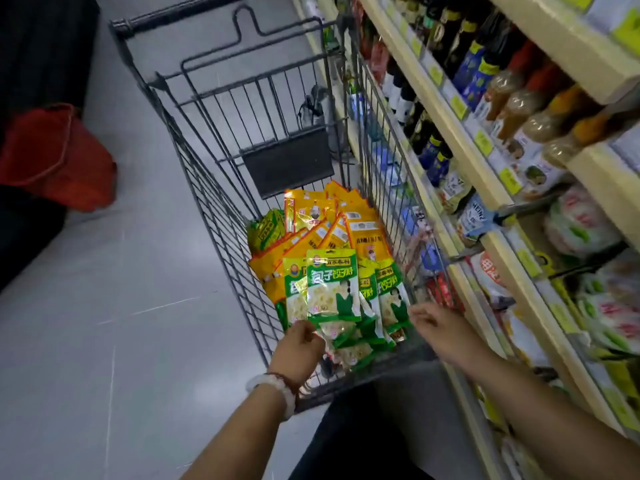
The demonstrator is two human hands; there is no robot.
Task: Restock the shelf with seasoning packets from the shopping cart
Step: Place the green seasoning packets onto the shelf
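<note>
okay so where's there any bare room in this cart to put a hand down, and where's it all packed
Free: the cart interior beyond the yellow packets, up toward the dark flap, holds nothing. The gap between the left hand and right hand is narrow. Crowded: green packets and yellow ones pile across the near end; the shelf on the right looks full.

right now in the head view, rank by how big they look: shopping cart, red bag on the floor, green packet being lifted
1. shopping cart
2. red bag
3. green packet, pinched by the left hand

The packet sits nearer the camera, yet looks smallest.
</note>
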